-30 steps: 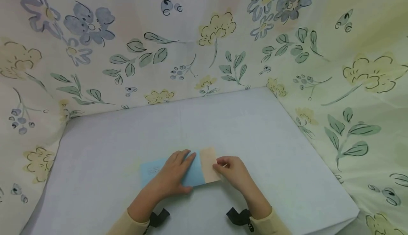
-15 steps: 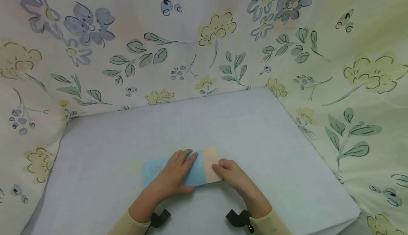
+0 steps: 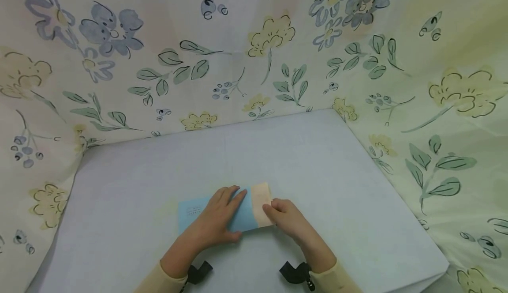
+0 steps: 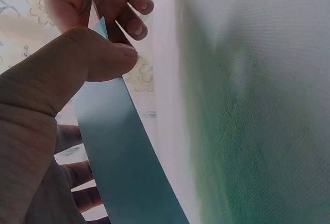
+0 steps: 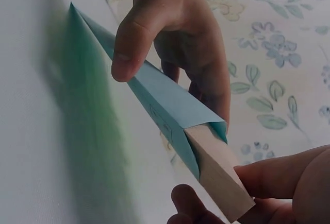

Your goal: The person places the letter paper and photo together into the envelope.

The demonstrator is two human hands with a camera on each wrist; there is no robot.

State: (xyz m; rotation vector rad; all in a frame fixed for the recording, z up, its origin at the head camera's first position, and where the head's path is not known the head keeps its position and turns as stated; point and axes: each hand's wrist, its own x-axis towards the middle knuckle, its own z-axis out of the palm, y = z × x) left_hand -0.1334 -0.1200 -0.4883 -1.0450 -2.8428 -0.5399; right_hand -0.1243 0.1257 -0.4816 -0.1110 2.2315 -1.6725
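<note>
A flat light-blue card sleeve (image 3: 244,215) with small print near its left end is held just over the table. From its right end juts a beige inner box (image 3: 260,200), its squared end plain in the right wrist view. My left hand (image 3: 216,218) grips the sleeve across its middle, thumb along the near edge and fingers at the far side; the left wrist view shows the thumb (image 4: 105,56) against the blue card. With thumb and fingers, my right hand (image 3: 289,218) pinches the beige end. How far the box reaches inside the sleeve is hidden.
A white cloth covers the table (image 3: 158,174). Behind it and at both sides hangs a floral curtain (image 3: 234,72). Black straps with mounts (image 3: 295,272) sit at both wrists, close to the cream sleeve cuffs.
The right hand's fingers have closed onto the beige end. Blue sleeve and beige box have shifted slightly right, and the right hand has lately edged a little back left. The left hand keeps its grip.
</note>
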